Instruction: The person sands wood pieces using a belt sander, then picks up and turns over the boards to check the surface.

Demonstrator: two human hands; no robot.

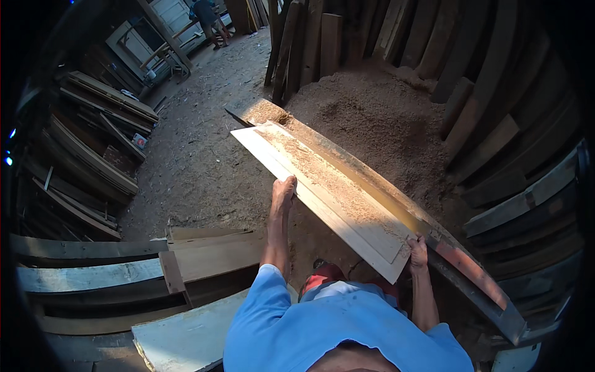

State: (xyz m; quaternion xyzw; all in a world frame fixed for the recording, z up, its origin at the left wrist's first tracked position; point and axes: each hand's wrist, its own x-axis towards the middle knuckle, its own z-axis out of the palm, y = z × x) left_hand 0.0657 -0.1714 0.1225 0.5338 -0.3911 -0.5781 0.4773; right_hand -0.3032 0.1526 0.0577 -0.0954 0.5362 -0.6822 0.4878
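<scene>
A long pale wooden panel point(334, 224) with a stepped, raised middle lies slantwise in front of me, its upper face strewn with wood shavings point(322, 180). My left hand point(286, 190) is closed on its near long edge, with the thumb on top. At the panel's right end, my right hand point(418, 252) grips the corner region. Along the panel's far side runs a long, narrow timber beam point(372, 177), partly covered with sawdust. Whether the panel rests on that beam or is held just clear of it, I cannot tell.
A sawdust heap point(372, 118) lies beyond the beam. Upright planks point(330, 46) lean along the back and right. Stacked boards point(105, 99) stand at left, with more planks point(211, 254) and a pale slab point(186, 338) near my left side. Another person point(209, 22) stands far off.
</scene>
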